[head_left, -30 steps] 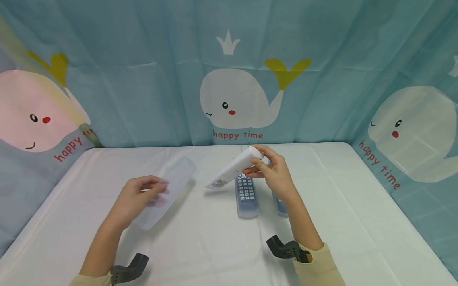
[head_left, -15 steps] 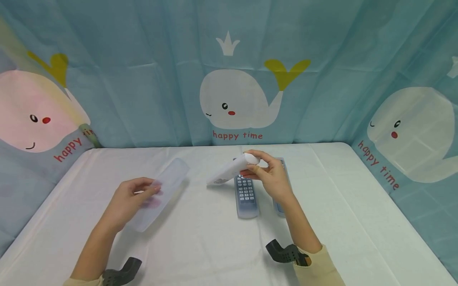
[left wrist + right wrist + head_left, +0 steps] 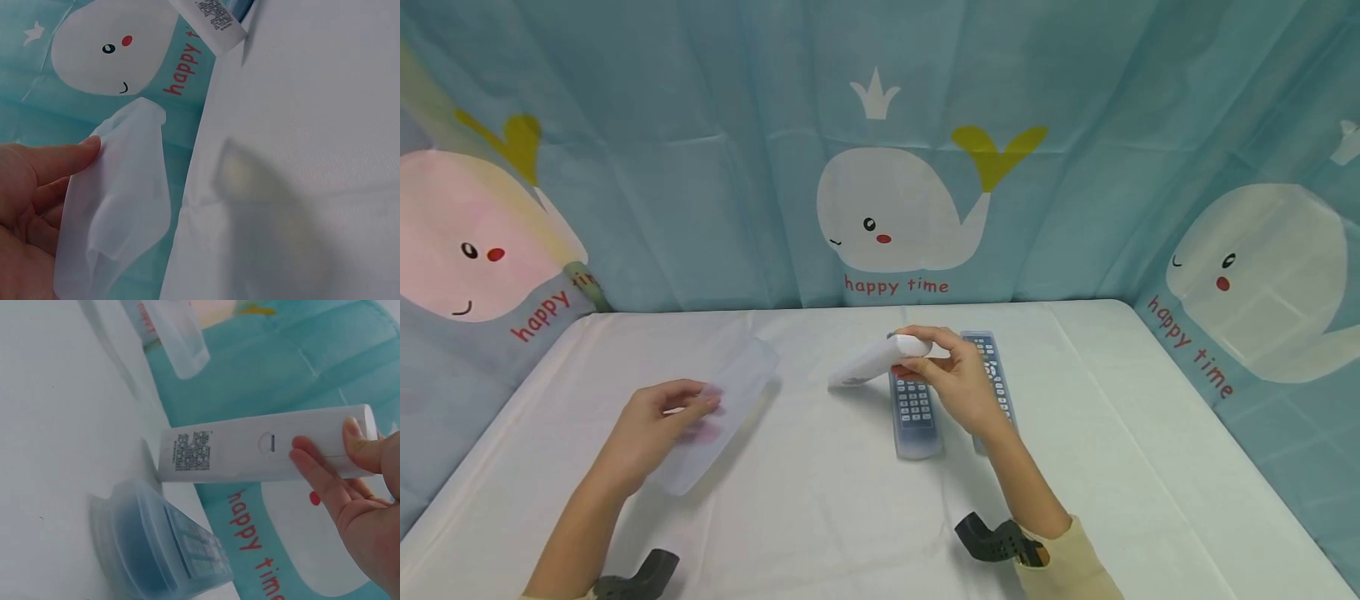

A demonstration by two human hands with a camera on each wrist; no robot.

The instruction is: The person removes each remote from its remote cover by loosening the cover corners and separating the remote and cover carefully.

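**Bare remote in one hand, empty sleeve in the other**

Nearest, L hand [image 3: 658, 421] curls fingers & thumb round a translucent, frosted, soft silicone remote sleeve [image 3: 718, 425], held low over the white tablecloth [image 3: 820, 517]. R hand [image 3: 951, 375] pinches the far end of a white, slim plastic remote [image 3: 871, 361], label side showing, tilted above the cloth. Under it lie two dark keypad remotes in clear covers [image 3: 916, 408], side by side. Behind: teal whale-print curtain [image 3: 895, 208].

Step, as I judge: remote & sleeve are apart, approx midway. Next move needs remote tip lined up w/ sleeve mouth, sleeve held open.
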